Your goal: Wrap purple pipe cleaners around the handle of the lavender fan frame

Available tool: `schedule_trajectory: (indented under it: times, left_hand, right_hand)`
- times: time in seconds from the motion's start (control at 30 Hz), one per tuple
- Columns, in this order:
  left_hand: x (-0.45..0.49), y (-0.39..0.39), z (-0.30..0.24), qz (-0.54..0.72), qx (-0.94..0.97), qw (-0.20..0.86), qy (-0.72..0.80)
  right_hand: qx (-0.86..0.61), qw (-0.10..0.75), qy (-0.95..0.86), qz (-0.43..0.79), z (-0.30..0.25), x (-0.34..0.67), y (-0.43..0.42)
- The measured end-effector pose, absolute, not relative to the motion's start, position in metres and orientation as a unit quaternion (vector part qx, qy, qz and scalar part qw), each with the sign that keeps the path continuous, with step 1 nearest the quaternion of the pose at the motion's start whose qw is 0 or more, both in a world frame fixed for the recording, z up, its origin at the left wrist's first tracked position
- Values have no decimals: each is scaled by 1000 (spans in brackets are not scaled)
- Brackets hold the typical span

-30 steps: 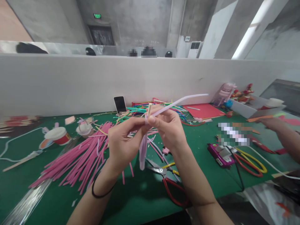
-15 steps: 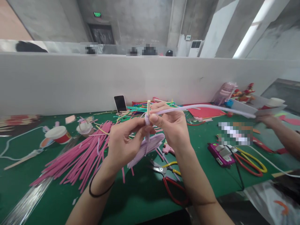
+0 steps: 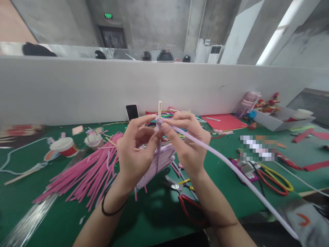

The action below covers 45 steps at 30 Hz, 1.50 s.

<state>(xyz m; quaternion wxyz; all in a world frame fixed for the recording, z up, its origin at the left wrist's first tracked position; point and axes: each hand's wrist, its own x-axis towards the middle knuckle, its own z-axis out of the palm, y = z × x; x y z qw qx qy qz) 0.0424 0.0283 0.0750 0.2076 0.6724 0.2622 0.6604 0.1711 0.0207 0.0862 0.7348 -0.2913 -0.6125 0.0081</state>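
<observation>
A thin wooden stick (image 3: pixel 159 109) stands upright between my hands, with a lilac pipe cleaner (image 3: pixel 226 159) wound round it below its top. My left hand (image 3: pixel 137 145) pinches the stick at the wound part between thumb and fingers. The thumb and forefinger of my right hand (image 3: pixel 189 140) grip the pipe cleaner close to the stick, and its long loose end runs down to the lower right. Beneath my hands hangs a flat lilac piece (image 3: pixel 154 168) made of pipe cleaners side by side, partly hidden by my left hand.
Pink pipe cleaners (image 3: pixel 87 171) lie fanned out at left, near a paper cup (image 3: pixel 64 146). Red-handled pliers (image 3: pixel 191 206) and yellow-handled ones lie below my right hand. A purple power strip (image 3: pixel 243 169), red sheet (image 3: pixel 226 121) and white box (image 3: pixel 280 120) are at right; a phone (image 3: pixel 132 112) leans at the back.
The loose end of the pipe cleaner has swung from pointing right to hanging toward the lower right. The stick has risen slightly. Another person's hand at right has left the view.
</observation>
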Motion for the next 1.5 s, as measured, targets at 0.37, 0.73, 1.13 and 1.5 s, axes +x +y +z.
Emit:
schedule_trajectory:
  times: [0.37,0.73,1.13,1.5]
  left_hand:
    - [42,33,68,679,669,112,281]
    - [40,28,74,645,681,250,241]
    - [32,31,81,612,680,347,207]
    - [40,30,81,607,651,353,288]
  right_hand:
    - [-338,661,-621,-250,74,167,20]
    - [-247,725,-603,222,82,184,43]
    - [-209,649,-570,459,85,189,45]
    - [-207,693,-587,363,80,186,49]
